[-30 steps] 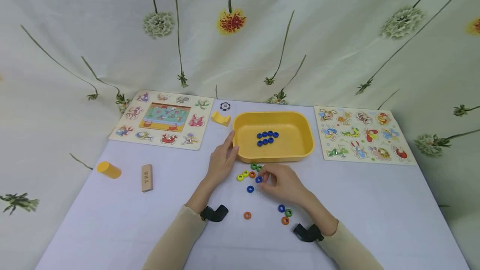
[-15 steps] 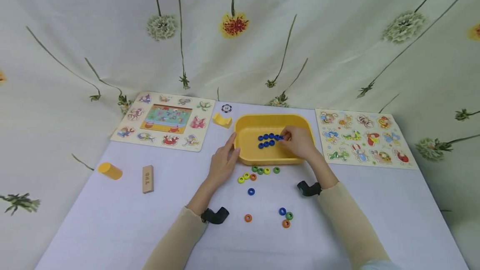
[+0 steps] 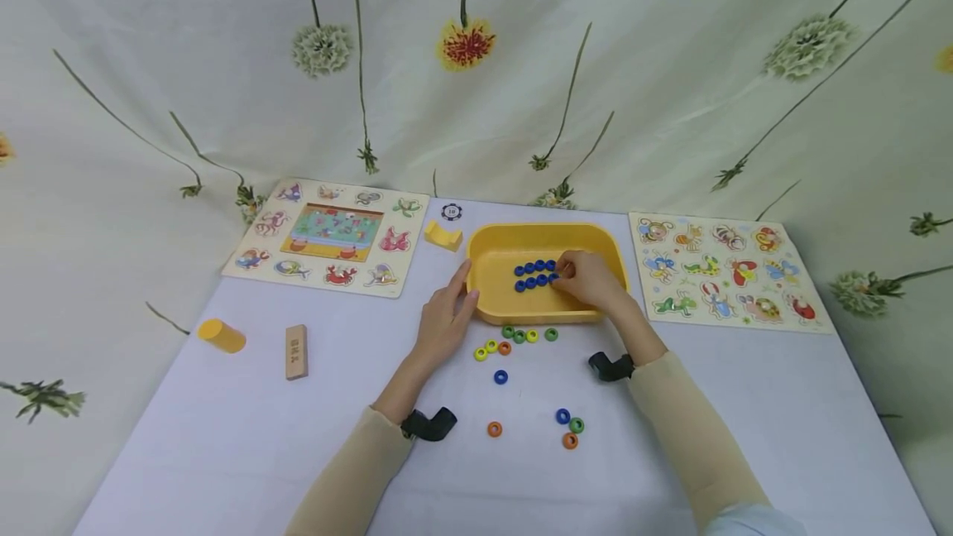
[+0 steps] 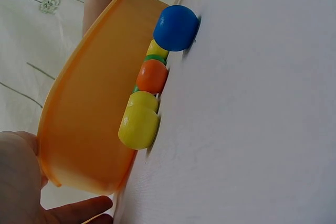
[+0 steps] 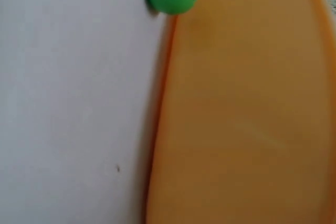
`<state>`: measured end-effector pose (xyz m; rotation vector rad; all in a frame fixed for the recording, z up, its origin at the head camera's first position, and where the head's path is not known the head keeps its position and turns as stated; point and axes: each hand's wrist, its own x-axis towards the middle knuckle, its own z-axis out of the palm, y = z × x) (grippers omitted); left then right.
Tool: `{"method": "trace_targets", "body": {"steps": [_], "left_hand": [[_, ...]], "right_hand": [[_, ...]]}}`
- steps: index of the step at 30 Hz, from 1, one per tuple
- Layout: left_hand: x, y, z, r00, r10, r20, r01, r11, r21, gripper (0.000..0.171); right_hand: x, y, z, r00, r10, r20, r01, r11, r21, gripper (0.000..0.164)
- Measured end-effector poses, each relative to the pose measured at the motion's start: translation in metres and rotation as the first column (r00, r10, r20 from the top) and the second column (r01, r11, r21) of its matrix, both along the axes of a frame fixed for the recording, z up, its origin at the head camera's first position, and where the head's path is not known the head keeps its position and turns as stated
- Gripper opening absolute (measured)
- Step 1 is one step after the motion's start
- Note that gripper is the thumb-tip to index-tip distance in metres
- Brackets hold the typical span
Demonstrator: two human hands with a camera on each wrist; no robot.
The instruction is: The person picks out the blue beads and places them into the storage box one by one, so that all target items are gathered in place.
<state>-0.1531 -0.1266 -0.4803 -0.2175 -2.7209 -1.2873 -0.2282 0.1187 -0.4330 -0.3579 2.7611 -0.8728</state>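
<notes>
A shallow yellow tray (image 3: 495, 275) holds two short rows of blue beads (image 3: 531, 282). My right hand (image 3: 593, 281) reaches over its front wall and pinches a blue bead (image 3: 553, 278) at the right end of the nearer row. The tray wall hides that hand from the right wrist view. My left hand (image 3: 443, 323) rests against the tray's left side with its fingers extended. In front of the tray lie green beads (image 3: 552, 334), yellow beads (image 4: 139, 127), an orange bead (image 4: 152, 76) and a loose blue bead (image 4: 176, 28).
Nearer the person lie two orange beads (image 3: 495, 429), a blue bead (image 3: 562, 416) and a green bead (image 3: 577, 426). Picture puzzle boards (image 3: 335, 238) flank the tray. A yellow cylinder (image 3: 223, 336), a wooden block (image 3: 296, 351), a yellow arch block (image 3: 443, 236) and a chip (image 3: 451, 212) stand leftward.
My right hand has carried a blue bead from the table into the tray and set it at the nearer row's right end. My left hand has stayed at the tray's side.
</notes>
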Motion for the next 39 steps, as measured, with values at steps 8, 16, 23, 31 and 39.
{"method": "trace_targets", "body": {"steps": [8, 16, 23, 31, 39], "left_hand": [[-0.001, 0.000, -0.002, 1.000, 0.006, 0.014, -0.006, 1.000, -0.011, 0.053], [-0.001, -0.001, -0.001, 1.000, 0.007, 0.013, -0.006, 1.000, -0.012, 0.053], [-0.001, 0.000, 0.000, 1.000, 0.003, 0.011, -0.003, 1.000, -0.010, 0.054], [-0.001, 0.001, 0.000, 1.000, 0.019, 0.000, -0.019, 0.999, -0.031, 0.052], [-0.002, 0.000, -0.002, 1.000, 0.020, -0.020, -0.021, 0.999, -0.039, 0.053]], "right_hand": [[0.029, 0.012, 0.010, 0.964, -0.119, -0.237, 0.085, 0.985, -0.147, 0.026], [0.068, 0.016, 0.013, 0.933, -0.128, -0.337, 0.039, 0.965, -0.258, 0.023], [0.098, -0.002, 0.017, 0.924, 0.022, -0.381, -0.153, 0.936, -0.318, 0.020], [0.116, -0.031, 0.008, 0.913, 0.253, -0.321, -0.325, 0.926, -0.194, 0.019], [0.118, -0.045, -0.017, 0.916, 0.338, -0.215, -0.354, 0.935, -0.037, 0.029]]}}
